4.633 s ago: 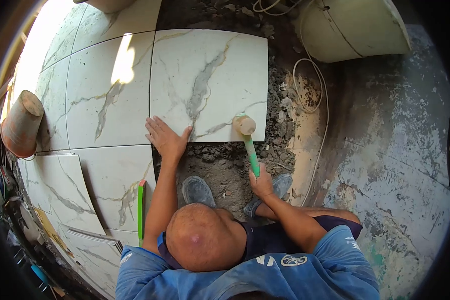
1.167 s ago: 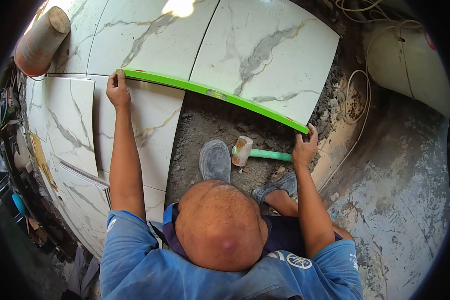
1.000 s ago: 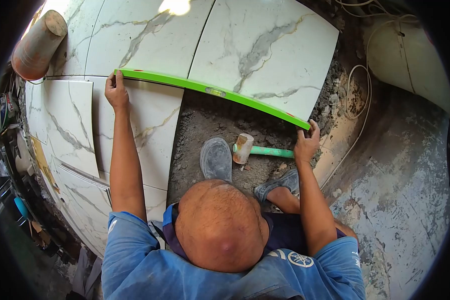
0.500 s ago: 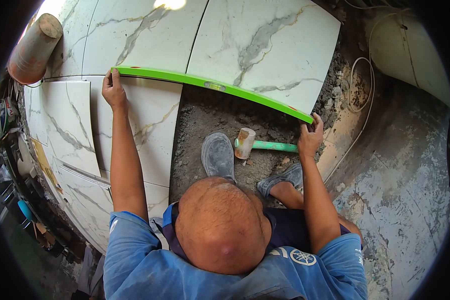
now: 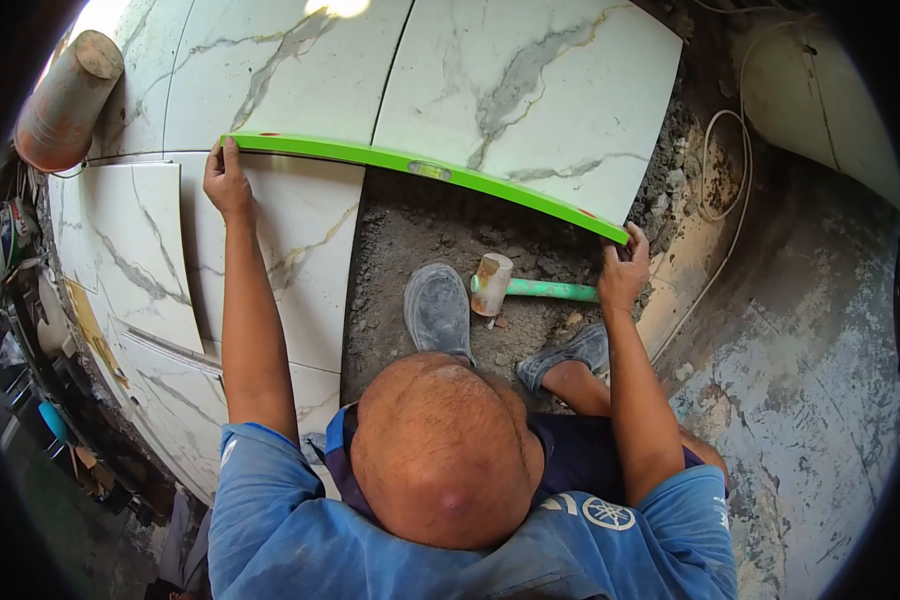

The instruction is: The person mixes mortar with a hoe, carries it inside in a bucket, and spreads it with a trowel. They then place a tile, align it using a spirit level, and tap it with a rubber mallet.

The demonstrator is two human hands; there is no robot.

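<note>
A long green spirit level [image 5: 370,156] lies across the marbled floor tiles [image 5: 560,90], along their near edge. My left hand [image 5: 228,182] pinches its left end, thumb on the near side. At the other end, my right hand [image 5: 625,268] grips the right tip between thumb and fingers. The vial sits near the level's middle; its bubble is too small to read. Below the level, a mallet [image 5: 492,284] with a pale, worn head and a green handle rests on grey mortar [image 5: 395,225], its handle end beside my right wrist.
Loose marbled tiles [image 5: 135,250] lie stacked on the left. A dirty cylindrical container [image 5: 70,98] stands at the upper left. A pale cable [image 5: 744,170] loops along the right by rough concrete [image 5: 800,400]. My grey shoes [image 5: 437,312] are on the mortar bed.
Almost nothing differs. Both hands stay on the ends of the level, and the view has shifted very slightly.
</note>
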